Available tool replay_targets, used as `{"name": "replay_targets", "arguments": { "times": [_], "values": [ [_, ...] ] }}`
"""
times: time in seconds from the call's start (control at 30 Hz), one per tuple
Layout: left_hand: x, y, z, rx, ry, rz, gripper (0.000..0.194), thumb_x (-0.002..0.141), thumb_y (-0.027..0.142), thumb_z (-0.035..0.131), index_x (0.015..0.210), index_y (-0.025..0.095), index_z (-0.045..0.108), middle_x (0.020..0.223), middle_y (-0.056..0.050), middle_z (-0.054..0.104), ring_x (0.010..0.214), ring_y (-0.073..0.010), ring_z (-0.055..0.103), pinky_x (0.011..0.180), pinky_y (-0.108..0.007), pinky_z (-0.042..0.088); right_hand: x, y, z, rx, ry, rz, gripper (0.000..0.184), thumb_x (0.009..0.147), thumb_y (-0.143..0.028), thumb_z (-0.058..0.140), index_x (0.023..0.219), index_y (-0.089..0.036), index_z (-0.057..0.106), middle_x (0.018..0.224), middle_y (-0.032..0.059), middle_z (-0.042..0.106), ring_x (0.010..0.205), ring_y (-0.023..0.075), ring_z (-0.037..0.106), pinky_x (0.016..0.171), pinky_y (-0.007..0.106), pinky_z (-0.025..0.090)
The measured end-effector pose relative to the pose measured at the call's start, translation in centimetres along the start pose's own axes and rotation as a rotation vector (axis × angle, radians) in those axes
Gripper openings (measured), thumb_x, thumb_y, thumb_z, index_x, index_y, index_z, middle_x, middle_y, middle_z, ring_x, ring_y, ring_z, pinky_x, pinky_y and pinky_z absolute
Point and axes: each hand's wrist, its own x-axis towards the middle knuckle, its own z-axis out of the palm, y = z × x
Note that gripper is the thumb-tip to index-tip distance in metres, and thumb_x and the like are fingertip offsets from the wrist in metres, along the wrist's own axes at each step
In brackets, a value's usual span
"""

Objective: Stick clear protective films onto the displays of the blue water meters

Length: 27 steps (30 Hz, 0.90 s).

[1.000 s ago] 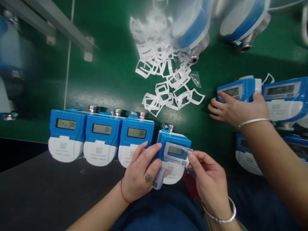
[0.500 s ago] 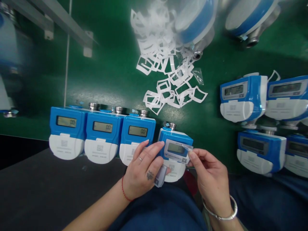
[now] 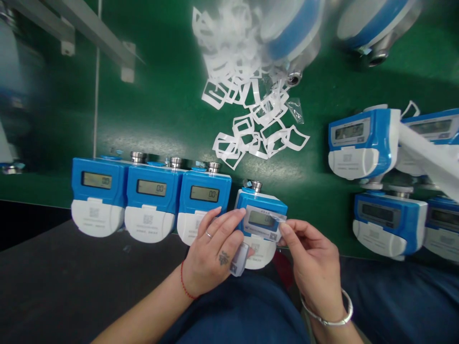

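Note:
A blue and white meter [image 3: 261, 210] with a small display lies at the table's near edge. My left hand [image 3: 214, 253] is curled against its left side, and a small label strip [image 3: 238, 259] pokes out under the fingers. My right hand [image 3: 311, 265] pinches the right end of a clear sticker [image 3: 266, 221] that lies across the meter's display. Three more meters stand in a row to the left: [image 3: 96, 196], [image 3: 151, 203], [image 3: 202, 200].
A pile of white peeled sticker frames [image 3: 251, 114] lies on the green table [image 3: 161, 105]. Several meters [image 3: 362, 143] sit at the right, with a blurred white sleeve [image 3: 430, 160] reaching over them. Two large blue-and-white devices [image 3: 292, 33] stand at the back.
Another person's hand, resting on the right-hand meters a second ago, has left; a white sleeve now enters at the right. My hands have hardly moved, with the sticker lower over the display.

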Motion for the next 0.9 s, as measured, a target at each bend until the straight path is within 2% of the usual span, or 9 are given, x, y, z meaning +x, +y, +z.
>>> {"name": "replay_targets", "arguments": {
  "times": [0.37, 0.6, 0.9],
  "values": [
    [-0.08, 0.02, 0.08, -0.014, -0.002, -0.013, 0.018, 0.08, 0.024, 0.069, 0.089, 0.015, 0.057, 0.117, -0.02, 0.067, 0.114, -0.0245, 0.061, 0.107, -0.042, 0.038, 0.16, -0.05, 0.07, -0.013, -0.009, 0.012, 0.019, 0.079, -0.036, 0.072, 0.075, -0.018, 0.068, 0.064, -0.001, 0.063, 0.057, 0.0099, 0.055, 0.054, 0.019, 0.047],
    [0.13, 0.03, -0.04, -0.001, 0.008, -0.018, 0.015, 0.083, 0.025, 0.065, 0.091, 0.017, 0.055, 0.119, -0.019, 0.067, 0.113, -0.0231, 0.062, 0.104, -0.042, 0.043, 0.2, -0.24, -0.02, -0.006, -0.016, 0.013, 0.018, 0.079, -0.035, 0.072, 0.074, -0.019, 0.069, 0.063, -0.0011, 0.063, 0.057, 0.0096, 0.055, 0.054, 0.018, 0.047],
    [0.08, 0.01, -0.01, -0.009, 0.002, -0.01, 0.017, 0.082, 0.024, 0.067, 0.09, 0.016, 0.055, 0.119, -0.02, 0.067, 0.113, -0.0238, 0.062, 0.102, -0.043, 0.045, 0.13, -0.32, 0.07, 0.006, -0.007, 0.009, 0.018, 0.078, -0.035, 0.073, 0.074, -0.019, 0.069, 0.062, -0.0013, 0.063, 0.056, 0.0093, 0.055, 0.054, 0.018, 0.047]
  ]
}}
